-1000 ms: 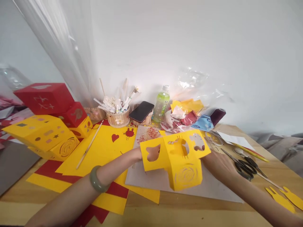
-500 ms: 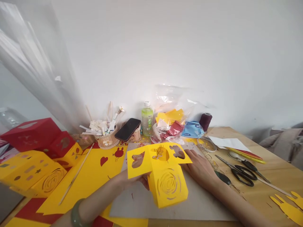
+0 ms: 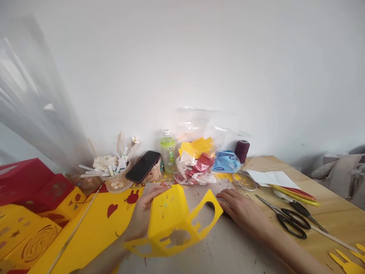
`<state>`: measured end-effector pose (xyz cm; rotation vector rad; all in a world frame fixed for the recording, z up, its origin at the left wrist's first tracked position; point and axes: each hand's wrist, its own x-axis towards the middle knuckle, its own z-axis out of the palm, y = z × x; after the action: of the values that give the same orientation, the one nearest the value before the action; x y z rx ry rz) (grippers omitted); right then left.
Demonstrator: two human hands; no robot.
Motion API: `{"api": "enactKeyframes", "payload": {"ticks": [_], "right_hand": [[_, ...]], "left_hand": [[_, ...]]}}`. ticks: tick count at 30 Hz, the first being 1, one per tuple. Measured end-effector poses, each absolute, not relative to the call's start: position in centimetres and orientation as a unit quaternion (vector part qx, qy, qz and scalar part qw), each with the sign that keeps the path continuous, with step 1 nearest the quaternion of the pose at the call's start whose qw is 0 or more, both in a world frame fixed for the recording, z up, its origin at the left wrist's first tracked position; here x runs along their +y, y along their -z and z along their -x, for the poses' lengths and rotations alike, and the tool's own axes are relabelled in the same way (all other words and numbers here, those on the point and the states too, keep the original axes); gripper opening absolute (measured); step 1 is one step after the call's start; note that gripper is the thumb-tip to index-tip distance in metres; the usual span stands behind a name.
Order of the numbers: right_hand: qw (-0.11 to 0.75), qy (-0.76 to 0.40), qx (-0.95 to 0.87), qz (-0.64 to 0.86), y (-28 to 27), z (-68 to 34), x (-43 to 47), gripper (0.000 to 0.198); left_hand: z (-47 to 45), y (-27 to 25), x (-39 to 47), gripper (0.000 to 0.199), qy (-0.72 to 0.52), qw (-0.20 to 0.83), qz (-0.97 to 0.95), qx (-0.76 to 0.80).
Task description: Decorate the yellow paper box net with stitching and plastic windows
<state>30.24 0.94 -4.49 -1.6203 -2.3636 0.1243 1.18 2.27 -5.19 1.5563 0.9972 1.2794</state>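
My left hand (image 3: 146, 201) grips the yellow folded paper box (image 3: 168, 213) by its left side, above a grey board (image 3: 211, 251). Shapes are cut out of the box, and two of its panels stick out unjoined. On the board to the right rests my right hand (image 3: 236, 205), fingers stretched forward and slightly bent, beside the tip of the nearest panel. A dark shape shows under those fingers; I cannot make out what it is.
Scissors (image 3: 285, 219) lie on the right. At the back stand a phone (image 3: 143, 166) on a holder, a green bottle (image 3: 168, 154), a bag of scraps (image 3: 196, 163) and thread (image 3: 242, 151). Red boxes (image 3: 31, 182) and a thin stick (image 3: 75, 228) lie left.
The yellow box has been turned over, so its spiral-cut face no longer shows. My left hand has come from beneath it to its left side. The view has shifted a little.
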Motion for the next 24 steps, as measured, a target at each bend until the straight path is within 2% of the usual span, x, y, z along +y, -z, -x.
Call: {"api": "enactKeyframes", "payload": {"ticks": [2,5,8,11,13,15,19,22,24], "right_hand": [[0.153,-0.061,-0.804,0.572,4.5,-30.6,1.2,0.033],[0.176,-0.053,-0.758,0.626,4.0,-32.2,2.5,0.032],[0.216,-0.038,-0.677,0.703,2.6,-35.2,5.5,0.034],[0.271,-0.028,-0.61,0.744,1.1,-38.5,9.5,0.044],[0.308,-0.02,-0.569,0.762,0.6,-40.1,12.3,0.055],[0.336,-0.02,-0.528,0.78,0.6,-41.0,14.8,0.062],[0.366,-0.067,-0.481,0.794,1.5,-41.5,17.7,0.039],[0.383,-0.094,-0.47,0.79,2.0,-41.6,17.9,0.034],[0.411,-0.087,-0.46,0.782,2.0,-41.8,17.3,0.043]], "left_hand": [[-0.8,4.9,2.0,0.029,-0.511,0.277,-0.715,0.388],[-0.3,5.3,2.4,0.042,-0.442,0.058,-0.814,0.372],[-0.1,6.5,3.3,0.051,-0.321,-0.043,-0.863,0.387],[0.0,7.5,4.1,0.055,-0.228,-0.085,-0.877,0.415],[0.2,8.0,4.4,0.055,-0.2,-0.104,-0.875,0.429],[0.5,8.2,4.6,0.064,-0.187,-0.116,-0.873,0.434],[0.8,8.0,4.7,0.082,-0.176,-0.097,-0.879,0.434],[0.8,7.2,4.6,0.075,-0.19,-0.076,-0.876,0.437],[0.7,6.4,4.4,0.063,-0.197,-0.067,-0.874,0.439]]}}
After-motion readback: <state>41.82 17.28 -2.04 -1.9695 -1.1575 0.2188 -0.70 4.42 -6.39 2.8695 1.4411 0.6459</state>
